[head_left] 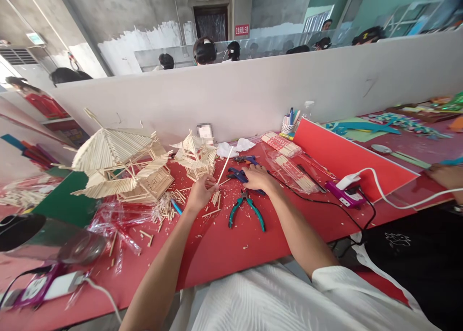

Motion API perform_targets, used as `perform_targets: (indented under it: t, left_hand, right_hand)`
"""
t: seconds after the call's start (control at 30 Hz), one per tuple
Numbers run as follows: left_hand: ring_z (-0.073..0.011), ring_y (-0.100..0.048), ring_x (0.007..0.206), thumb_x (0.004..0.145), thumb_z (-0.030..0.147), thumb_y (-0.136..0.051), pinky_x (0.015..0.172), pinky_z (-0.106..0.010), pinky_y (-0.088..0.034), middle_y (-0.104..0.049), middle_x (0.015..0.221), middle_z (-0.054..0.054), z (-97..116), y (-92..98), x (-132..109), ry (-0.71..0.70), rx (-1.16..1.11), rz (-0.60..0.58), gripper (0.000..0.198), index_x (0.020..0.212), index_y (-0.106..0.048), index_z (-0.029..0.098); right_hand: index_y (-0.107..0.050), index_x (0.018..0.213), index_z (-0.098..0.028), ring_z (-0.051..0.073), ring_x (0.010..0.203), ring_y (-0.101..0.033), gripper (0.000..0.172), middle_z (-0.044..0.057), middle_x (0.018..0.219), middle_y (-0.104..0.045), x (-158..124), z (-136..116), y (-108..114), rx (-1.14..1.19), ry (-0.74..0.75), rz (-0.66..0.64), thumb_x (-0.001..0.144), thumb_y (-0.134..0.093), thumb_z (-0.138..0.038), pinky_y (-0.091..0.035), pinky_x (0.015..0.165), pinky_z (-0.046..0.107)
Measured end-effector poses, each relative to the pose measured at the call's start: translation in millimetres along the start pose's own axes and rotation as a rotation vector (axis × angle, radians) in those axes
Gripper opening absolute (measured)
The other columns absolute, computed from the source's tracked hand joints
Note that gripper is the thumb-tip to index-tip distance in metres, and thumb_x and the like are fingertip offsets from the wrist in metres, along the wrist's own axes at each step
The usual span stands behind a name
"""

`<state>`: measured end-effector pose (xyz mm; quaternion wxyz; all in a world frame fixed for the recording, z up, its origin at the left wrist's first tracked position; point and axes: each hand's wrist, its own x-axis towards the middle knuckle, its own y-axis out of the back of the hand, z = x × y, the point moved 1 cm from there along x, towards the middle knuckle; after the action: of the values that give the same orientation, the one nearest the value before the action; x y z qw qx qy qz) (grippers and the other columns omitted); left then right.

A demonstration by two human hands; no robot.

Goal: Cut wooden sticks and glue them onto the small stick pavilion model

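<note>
In my left hand (202,191), a thin pale wooden stick (225,165) is pinched between the fingertips and points up and away. My right hand (258,178) reaches palm down over dark blue-handled pliers (237,174), its fingers closed on them; part of the tool is hidden under the hand. Just behind lies another blue tool (244,158), its kind unclear. Nearer to me, green-handled pliers (246,211) lie spread on the red table (224,254). Short cut sticks (213,210) and chips are scattered beside my left hand.
Left stand a large stick-built pavilion model (115,152) and a smaller one (195,155). Packs of sticks (289,162), a red board (347,157) and a purple power strip (345,194) are right. A clear bottle (54,242) lies left. A neighbour's hand (446,176) shows far right.
</note>
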<state>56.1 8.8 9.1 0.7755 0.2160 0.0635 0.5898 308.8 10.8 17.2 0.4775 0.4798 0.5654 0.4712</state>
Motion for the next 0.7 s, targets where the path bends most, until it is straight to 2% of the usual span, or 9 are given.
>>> perform_targets:
  t: [0.13, 0.27, 0.43, 0.6, 0.7]
  left_hand:
    - [-0.0178, -0.069, 0.072, 0.071, 0.034, -0.080, 0.074, -0.034, -0.058, -0.068, 0.077, -0.002, 1, -0.5, 1, 0.057, -0.228, -0.037, 0.033, 0.091, -0.058, 0.019]
    - [-0.0168, -0.070, 0.072, 0.066, 0.037, -0.085, 0.080, -0.038, -0.060, -0.066, 0.074, 0.001, 5, -0.2, -1, 0.092, -0.386, -0.071, 0.043, 0.092, -0.057, 0.019]
    - [-0.0185, -0.072, 0.074, 0.063, 0.044, -0.088, 0.081, -0.039, -0.061, -0.069, 0.074, 0.000, 7, -0.8, -3, 0.116, -0.431, -0.089, 0.052, 0.095, -0.055, 0.019]
    - [-0.0190, -0.073, 0.075, 0.062, 0.041, -0.089, 0.080, -0.038, -0.061, -0.068, 0.073, 0.001, 7, -1.8, -3, 0.136, -0.471, -0.090, 0.055, 0.097, -0.053, 0.019]
    - [-0.0185, -0.073, 0.074, 0.062, 0.040, -0.089, 0.080, -0.037, -0.061, -0.068, 0.074, 0.002, 7, -1.2, -4, 0.145, -0.475, -0.075, 0.054, 0.098, -0.053, 0.019]
  right_hand:
    - [-0.050, 0.140, -0.016, 0.041, 0.124, -0.056, 0.058, 0.025, 0.138, -0.053, -5, 9, 6, 0.038, 0.037, -0.031, 0.085, -0.065, -0.029, -0.043, 0.100, 0.048]
    - [-0.051, 0.139, -0.021, 0.033, 0.118, -0.062, 0.050, 0.018, 0.140, -0.055, -11, 23, 14, 0.171, 0.151, -0.049, 0.091, -0.060, -0.032, -0.047, 0.096, 0.041]
    - [-0.058, 0.136, -0.026, 0.028, 0.123, -0.061, 0.042, 0.010, 0.138, -0.061, -13, 30, 19, 0.428, 0.370, -0.063, 0.096, -0.053, -0.036, -0.045, 0.103, 0.042]
    - [-0.060, 0.138, -0.024, 0.027, 0.130, -0.056, 0.046, 0.009, 0.142, -0.060, -15, 28, 17, 0.493, 0.449, -0.100, 0.095, -0.055, -0.042, -0.042, 0.109, 0.041]
    - [-0.062, 0.136, -0.025, 0.027, 0.126, -0.059, 0.044, 0.008, 0.139, -0.063, -17, 26, 19, 0.535, 0.482, -0.098, 0.095, -0.056, -0.042, -0.043, 0.107, 0.041]
